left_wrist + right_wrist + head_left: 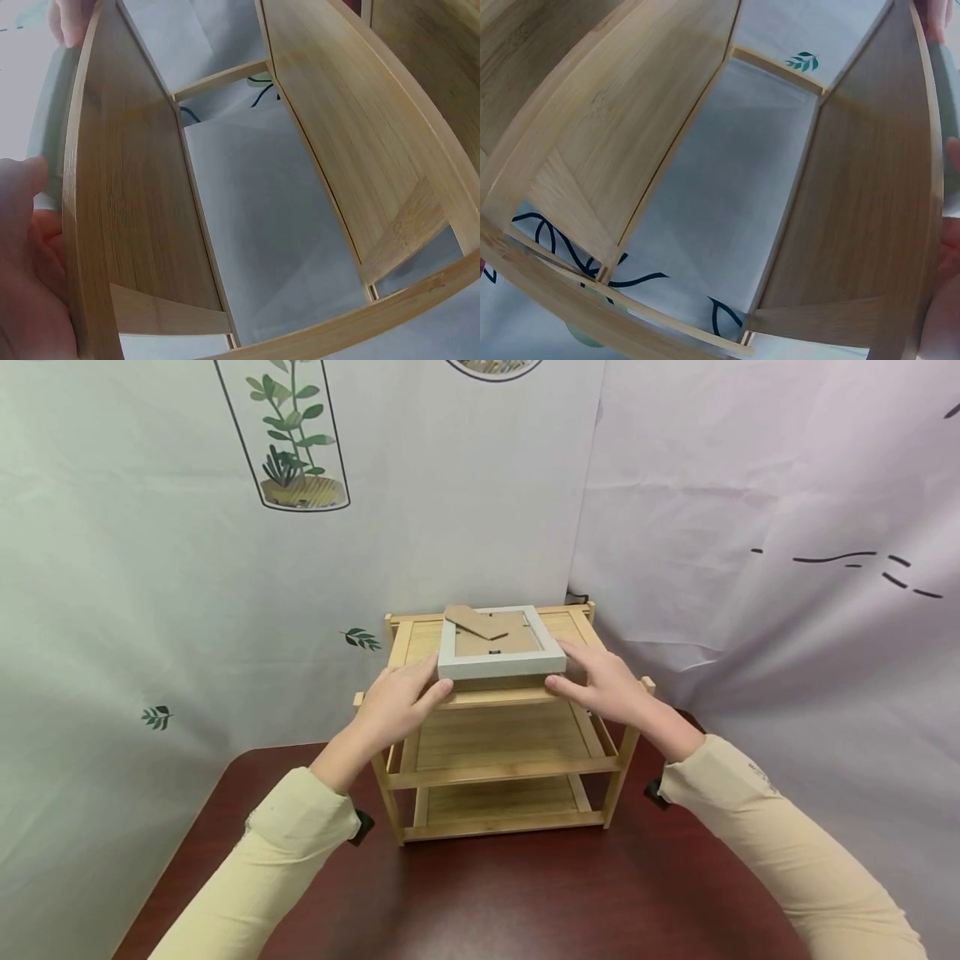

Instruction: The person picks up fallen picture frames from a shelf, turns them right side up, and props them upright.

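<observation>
Picture frame (498, 643), pale-rimmed, lies back up at the top tier of a 3-tier wooden rack (502, 771) in the head view; whether it rests there or sits just above, I cannot tell. Its brown stand flap (471, 621) lies askew over the backing and 1 corner of the rim. The left hand (393, 697) grips the frame's left side, thumb at the near corner; the right hand (607, 685) grips the right side likewise. The rack stands on a dark red table (487, 893), before white cloth (465, 552) with plant prints (300, 452).

In the left wrist view, a sliver of the frame shows beyond the rack's edge, the left hand's thumb against it and fingers curled below. Fingertips of the right hand show at the top.

In the right wrist view, the rack's panels fill most of the picture. The frame's edge shows at the far right; the right hand is largely cut off there, so its pinch is unclear.
</observation>
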### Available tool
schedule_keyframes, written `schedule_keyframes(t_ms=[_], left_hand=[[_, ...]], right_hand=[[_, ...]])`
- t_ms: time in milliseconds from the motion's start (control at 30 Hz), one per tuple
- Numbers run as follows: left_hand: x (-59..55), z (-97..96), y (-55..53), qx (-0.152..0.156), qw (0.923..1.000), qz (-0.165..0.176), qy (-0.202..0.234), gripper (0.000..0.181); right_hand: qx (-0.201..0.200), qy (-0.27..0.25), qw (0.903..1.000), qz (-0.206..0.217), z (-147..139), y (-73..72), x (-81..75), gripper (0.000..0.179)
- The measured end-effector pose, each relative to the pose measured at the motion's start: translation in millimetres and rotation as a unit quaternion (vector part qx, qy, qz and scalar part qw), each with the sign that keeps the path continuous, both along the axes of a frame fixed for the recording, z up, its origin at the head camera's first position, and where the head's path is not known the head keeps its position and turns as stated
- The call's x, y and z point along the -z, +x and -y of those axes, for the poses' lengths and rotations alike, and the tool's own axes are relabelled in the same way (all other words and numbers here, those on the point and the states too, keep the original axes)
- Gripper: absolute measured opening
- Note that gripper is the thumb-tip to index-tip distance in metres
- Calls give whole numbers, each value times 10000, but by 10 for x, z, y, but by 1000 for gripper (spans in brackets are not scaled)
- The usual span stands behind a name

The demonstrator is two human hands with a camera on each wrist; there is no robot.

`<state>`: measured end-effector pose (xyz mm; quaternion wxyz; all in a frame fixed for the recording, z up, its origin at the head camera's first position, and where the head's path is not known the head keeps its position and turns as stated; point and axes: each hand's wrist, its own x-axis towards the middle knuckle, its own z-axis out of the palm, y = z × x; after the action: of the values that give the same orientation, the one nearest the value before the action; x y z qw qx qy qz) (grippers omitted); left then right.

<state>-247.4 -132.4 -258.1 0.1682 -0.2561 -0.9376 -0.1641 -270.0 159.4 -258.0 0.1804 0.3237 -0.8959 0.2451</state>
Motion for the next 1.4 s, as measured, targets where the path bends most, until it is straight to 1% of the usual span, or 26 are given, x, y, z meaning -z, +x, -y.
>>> schedule_keyframes(t_ms=[133, 233, 300, 467, 533, 633, 767, 900, 967, 1067, 1167, 1300, 1400], left_hand=[[10, -9, -8, 125, 9990, -186, 382, 58], [23, -22, -23, 246, 9965, -390, 697, 59], [29, -37, -27, 319, 9944, -491, 879, 60], [38, -75, -36, 603, 9880, -725, 1227, 65], [39, -87, -41, 708, 9850, -819, 1345, 69], [22, -108, -50, 800, 9806, -948, 1518, 73], [-16, -140, -62, 786, 9765, -1030, 1723, 78], [-61, -168, -67, 711, 9732, -1063, 1909, 81], [-83, -178, -69, 644, 9722, -1107, 1962, 79], [-118, -185, -78, 487, 9714, -1248, 1962, 68], [-165, -194, -83, 333, 9707, -1317, 1980, 60], [-239, -206, -96, 140, 9703, -1286, 2043, 58], [-284, -215, -130, 76, 9678, -1337, 2130, 57]], right_hand=[[-34, -523, 9976, -443, 24, -13, 10, 59], [-89, -840, 9943, -644, 40, -18, 22, 58], [-102, -990, 9927, -678, 48, -12, 25, 54], [-95, -1263, 9899, -634, 71, -8, 26, 57], [-168, -1373, 9880, -690, 87, -19, 23, 62], [-305, -1513, 9842, -862, 114, -41, 16, 64], [-507, -1679, 9791, -1025, 151, -66, -3, 71], [-673, -1827, 9737, -1185, 187, -77, -21, 77], [-714, -1860, 9720, -1244, 200, -82, -28, 80], [-748, -1888, 9700, -1335, 213, -86, -42, 82], [-741, -1883, 9684, -1457, 221, -99, -60, 81], [-662, -1929, 9656, -1612, 235, -129, -96, 76], [-572, -2030, 9638, -1630, 246, -160, -122, 72]])
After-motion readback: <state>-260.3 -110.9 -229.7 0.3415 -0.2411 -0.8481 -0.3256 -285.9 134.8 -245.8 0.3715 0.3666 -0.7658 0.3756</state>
